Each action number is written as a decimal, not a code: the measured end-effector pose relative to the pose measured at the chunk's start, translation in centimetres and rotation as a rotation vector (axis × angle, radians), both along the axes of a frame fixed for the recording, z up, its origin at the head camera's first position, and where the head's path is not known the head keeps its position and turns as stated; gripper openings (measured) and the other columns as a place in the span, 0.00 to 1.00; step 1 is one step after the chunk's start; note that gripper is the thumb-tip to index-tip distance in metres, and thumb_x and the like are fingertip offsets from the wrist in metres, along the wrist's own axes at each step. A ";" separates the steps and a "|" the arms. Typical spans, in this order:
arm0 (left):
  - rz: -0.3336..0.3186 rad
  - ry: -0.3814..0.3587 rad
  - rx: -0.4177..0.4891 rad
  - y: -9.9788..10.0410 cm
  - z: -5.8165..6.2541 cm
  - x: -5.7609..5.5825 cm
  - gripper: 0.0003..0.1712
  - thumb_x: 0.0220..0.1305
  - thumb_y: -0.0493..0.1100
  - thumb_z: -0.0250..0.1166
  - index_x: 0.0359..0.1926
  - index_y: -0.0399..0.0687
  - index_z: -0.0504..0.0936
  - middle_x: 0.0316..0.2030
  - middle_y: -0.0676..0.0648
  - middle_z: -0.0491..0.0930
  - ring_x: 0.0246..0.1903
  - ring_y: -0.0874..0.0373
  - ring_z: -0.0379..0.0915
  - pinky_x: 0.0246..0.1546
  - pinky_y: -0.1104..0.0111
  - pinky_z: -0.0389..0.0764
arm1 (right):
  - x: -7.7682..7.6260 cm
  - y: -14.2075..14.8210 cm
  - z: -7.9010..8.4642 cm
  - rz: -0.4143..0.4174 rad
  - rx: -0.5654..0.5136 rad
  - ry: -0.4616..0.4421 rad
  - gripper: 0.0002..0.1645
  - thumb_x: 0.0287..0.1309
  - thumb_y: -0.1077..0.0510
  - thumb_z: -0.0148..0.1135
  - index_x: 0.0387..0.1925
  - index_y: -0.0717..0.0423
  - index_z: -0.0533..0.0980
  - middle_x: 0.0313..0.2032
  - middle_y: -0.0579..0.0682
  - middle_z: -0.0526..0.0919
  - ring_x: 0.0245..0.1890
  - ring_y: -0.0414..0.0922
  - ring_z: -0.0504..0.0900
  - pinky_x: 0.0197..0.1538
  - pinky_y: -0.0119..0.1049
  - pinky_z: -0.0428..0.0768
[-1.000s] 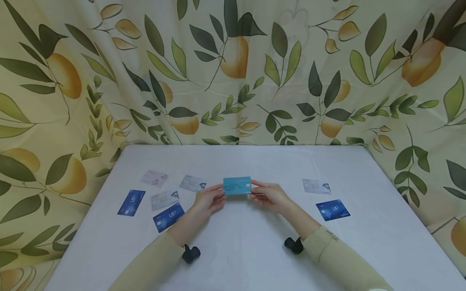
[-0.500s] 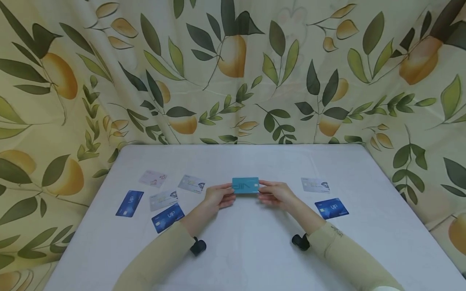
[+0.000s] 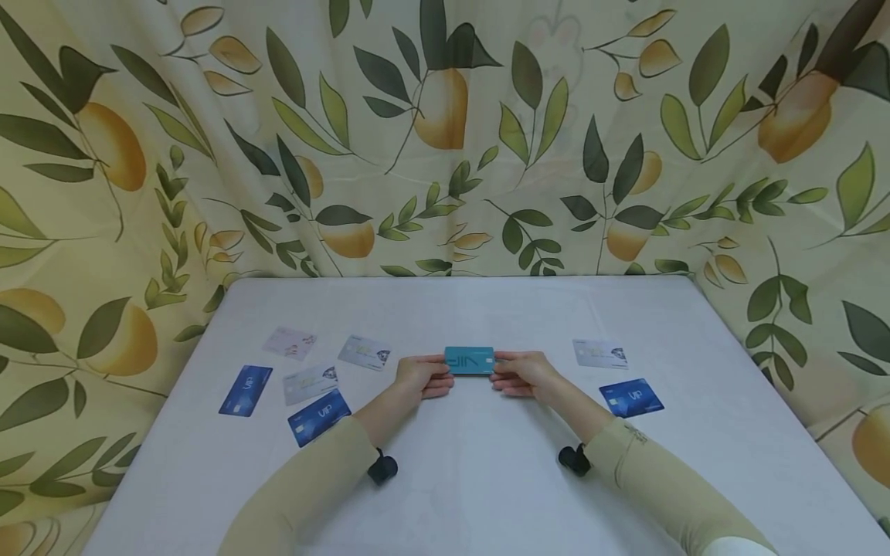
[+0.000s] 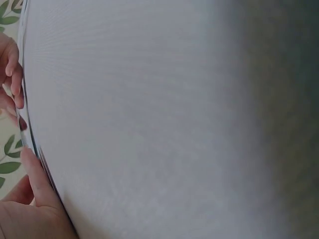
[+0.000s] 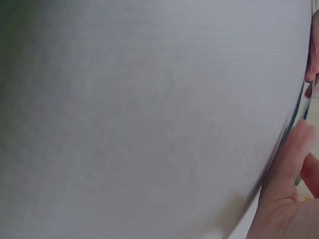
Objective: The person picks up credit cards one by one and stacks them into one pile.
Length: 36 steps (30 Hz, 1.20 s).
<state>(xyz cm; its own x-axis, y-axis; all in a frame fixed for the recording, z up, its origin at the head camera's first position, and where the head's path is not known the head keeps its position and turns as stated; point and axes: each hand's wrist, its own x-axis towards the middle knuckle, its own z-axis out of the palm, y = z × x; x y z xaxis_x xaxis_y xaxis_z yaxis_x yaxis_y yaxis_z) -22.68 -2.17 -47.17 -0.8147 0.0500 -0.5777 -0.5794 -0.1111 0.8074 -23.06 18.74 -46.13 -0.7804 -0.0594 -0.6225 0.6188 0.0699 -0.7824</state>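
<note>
1. Progress, as I judge it, is partway: the teal card [image 3: 469, 361] is in both hands and not let go, while everything else lies flat on the bench [image 3: 462, 479]
2. Lying down to the left of the teal card: the nearer white card [image 3: 365, 352], beyond it the pale pink-patterned card [image 3: 290, 343], the lower white card [image 3: 310, 384], the lower blue card [image 3: 319, 417] just below that, and the far-left blue card [image 3: 246, 391]
3. Lying down to the right of the teal card, well apart from it: the right-hand white card [image 3: 599, 354], with the right-hand blue card [image 3: 631, 398] a little below
4. Left to do, seemingly, is the teal card alone (whether it is a single card or several stacked, I cannot tell)
5. Left hand [image 3: 422, 377]: its grip is narrow, pinching the left short end of the teal card
6. Right hand [image 3: 524, 374]: a matching narrow grip pinches the right short end; whether the teal card touches the bench between them is not clear
</note>
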 end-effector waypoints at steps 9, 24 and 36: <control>-0.007 0.012 -0.016 -0.1 0.1 0.1 0.20 0.56 0.30 0.61 0.52 0.38 0.76 0.28 0.41 0.83 0.23 0.57 0.81 0.28 0.66 0.84 | -0.3 -0.1 -0.5 -0.001 0.022 -0.010 0.28 0.57 0.64 0.58 0.60 0.56 0.68 0.25 0.50 0.84 0.23 0.42 0.83 0.26 0.30 0.82; -0.047 0.067 -0.060 0.0 -0.1 0.3 0.22 0.56 0.31 0.61 0.54 0.38 0.75 0.25 0.43 0.83 0.21 0.57 0.81 0.25 0.67 0.83 | 0.1 -0.3 -0.1 0.034 0.075 0.054 0.29 0.56 0.65 0.57 0.61 0.59 0.67 0.21 0.50 0.83 0.19 0.40 0.82 0.23 0.28 0.81; -0.065 0.140 -0.162 0.2 -0.3 0.3 0.16 0.55 0.31 0.61 0.48 0.36 0.79 0.22 0.44 0.82 0.19 0.58 0.80 0.22 0.68 0.83 | 0.5 -0.5 -0.3 0.051 0.142 0.133 0.24 0.58 0.65 0.56 0.57 0.63 0.70 0.19 0.52 0.82 0.18 0.41 0.82 0.23 0.30 0.81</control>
<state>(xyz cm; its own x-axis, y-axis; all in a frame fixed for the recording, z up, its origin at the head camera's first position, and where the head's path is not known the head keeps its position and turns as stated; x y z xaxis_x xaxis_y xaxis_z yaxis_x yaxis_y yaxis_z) -22.40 -1.93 -47.52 -0.8854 0.0209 -0.4644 -0.4625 0.0607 0.8845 -22.61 18.24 -46.40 -0.8547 -0.0201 -0.5187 0.5031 0.2139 -0.8373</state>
